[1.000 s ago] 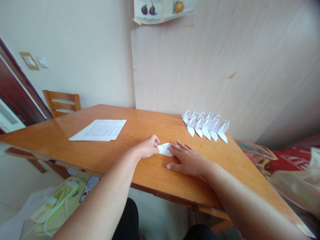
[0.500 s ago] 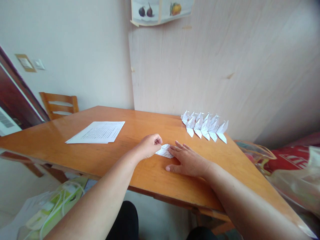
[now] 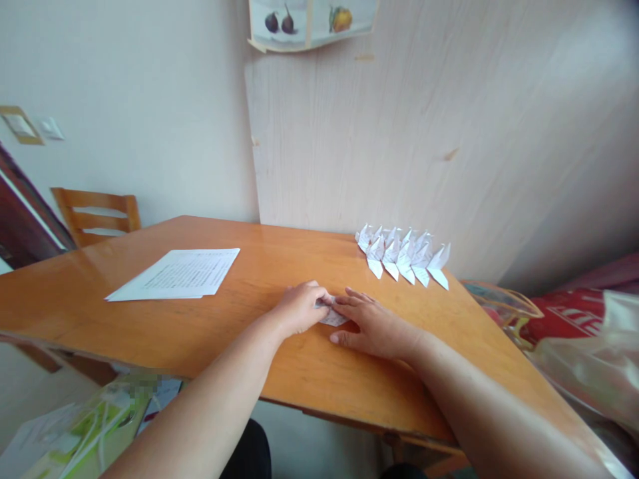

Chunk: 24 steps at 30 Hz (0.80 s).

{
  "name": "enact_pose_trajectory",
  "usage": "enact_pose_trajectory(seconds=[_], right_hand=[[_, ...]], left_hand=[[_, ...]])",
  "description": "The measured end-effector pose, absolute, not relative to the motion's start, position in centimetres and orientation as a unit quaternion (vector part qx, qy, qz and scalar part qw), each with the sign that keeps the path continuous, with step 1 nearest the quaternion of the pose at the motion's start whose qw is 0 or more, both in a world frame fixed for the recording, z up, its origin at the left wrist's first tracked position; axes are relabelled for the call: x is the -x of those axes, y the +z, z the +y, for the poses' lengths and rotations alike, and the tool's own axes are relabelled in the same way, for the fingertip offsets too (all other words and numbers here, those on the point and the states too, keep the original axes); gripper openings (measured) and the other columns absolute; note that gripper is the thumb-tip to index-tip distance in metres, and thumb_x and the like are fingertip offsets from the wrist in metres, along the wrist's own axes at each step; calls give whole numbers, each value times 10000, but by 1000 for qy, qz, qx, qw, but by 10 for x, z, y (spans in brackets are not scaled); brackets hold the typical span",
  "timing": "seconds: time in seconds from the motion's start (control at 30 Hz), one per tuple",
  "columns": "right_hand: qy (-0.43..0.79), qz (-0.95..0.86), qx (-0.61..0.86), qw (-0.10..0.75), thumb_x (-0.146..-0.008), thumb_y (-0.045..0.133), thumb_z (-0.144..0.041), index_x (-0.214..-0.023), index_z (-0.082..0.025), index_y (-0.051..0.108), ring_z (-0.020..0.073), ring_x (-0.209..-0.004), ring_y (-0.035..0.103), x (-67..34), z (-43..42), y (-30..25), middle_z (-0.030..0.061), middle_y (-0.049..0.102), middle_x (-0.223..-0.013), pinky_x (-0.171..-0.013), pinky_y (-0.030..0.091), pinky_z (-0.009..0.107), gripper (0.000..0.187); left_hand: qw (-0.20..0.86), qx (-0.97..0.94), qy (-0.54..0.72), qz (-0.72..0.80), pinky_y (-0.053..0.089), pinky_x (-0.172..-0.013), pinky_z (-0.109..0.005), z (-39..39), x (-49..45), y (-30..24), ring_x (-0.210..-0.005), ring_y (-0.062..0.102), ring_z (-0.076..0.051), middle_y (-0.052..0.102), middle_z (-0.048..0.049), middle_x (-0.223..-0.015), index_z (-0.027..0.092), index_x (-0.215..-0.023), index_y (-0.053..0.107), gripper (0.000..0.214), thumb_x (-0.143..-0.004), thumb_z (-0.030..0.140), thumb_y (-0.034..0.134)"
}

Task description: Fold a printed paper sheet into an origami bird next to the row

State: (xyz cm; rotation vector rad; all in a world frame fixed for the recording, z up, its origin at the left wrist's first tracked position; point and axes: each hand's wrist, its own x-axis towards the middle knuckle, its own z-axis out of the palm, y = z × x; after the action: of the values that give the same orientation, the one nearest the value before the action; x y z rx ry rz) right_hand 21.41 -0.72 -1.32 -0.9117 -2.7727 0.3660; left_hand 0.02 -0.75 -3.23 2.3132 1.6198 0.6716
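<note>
A small piece of folded printed paper (image 3: 333, 319) lies on the wooden table between my two hands, largely covered by them. My left hand (image 3: 303, 308) is closed, its curled fingers at the paper's left and upper part. From the other side my right hand (image 3: 374, 324) lies flat, fingertips pressing the paper's right edge and thumb stretched out on the tabletop. Beyond them, at the back right, stand several folded paper pieces (image 3: 405, 254) with upright points, lined up in two rows.
A stack of printed sheets (image 3: 174, 274) lies on the table (image 3: 269, 256) to the left. Behind it is a wooden chair (image 3: 97, 213). Bags (image 3: 574, 326) sit beyond the table's right edge, and a bag with cables (image 3: 94, 426) is below at lower left.
My left hand has moved right over the paper, with its fingertips now beside my right fingers. The right hand stays flat in place. The camera view has turned slightly right.
</note>
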Motion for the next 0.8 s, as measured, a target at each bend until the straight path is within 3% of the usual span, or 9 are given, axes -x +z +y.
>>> enact_pose_trajectory(seconds=[0.1, 0.17, 0.57, 0.8], right_hand=[[106, -937, 296, 152, -951, 514, -400, -1333, -255, 603, 282, -1317, 472, -216, 0, -16, 73, 628, -1324, -1111, 351, 458, 418], [90, -932, 304, 176, -966, 477, -330, -1243, -254, 658, 259, -1214, 545, -217, 5, -18, 68, 676, -1231, -1067, 397, 439, 339], [51, -916, 346, 196, -1004, 429, -357, -1218, -263, 690, 238, -1069, 564, -204, 8, -28, 78, 683, -1125, -970, 438, 391, 350], [10, -912, 380, 153, -991, 450, -386, -1329, -343, 615, 289, -1188, 492, -198, 5, -30, 66, 640, -1233, -1023, 384, 458, 379]], left_hand=[[120, -783, 223, 568, 456, -777, -292, -9, -1, -30, -925, 635, -214, 669, -24, -1002, 287, -968, 738, 189, -830, 341, 621], [119, -779, 219, 576, 449, -756, -294, -10, -2, -29, -903, 636, -213, 673, -24, -1000, 289, -969, 740, 193, -833, 363, 624], [117, -774, 203, 588, 433, -774, -328, -7, -5, -29, -916, 629, -239, 663, -39, -987, 274, -954, 726, 182, -824, 356, 628], [104, -789, 199, 572, 416, -785, -356, -8, -4, -28, -902, 613, -248, 642, -49, -969, 247, -892, 688, 119, -835, 317, 611]])
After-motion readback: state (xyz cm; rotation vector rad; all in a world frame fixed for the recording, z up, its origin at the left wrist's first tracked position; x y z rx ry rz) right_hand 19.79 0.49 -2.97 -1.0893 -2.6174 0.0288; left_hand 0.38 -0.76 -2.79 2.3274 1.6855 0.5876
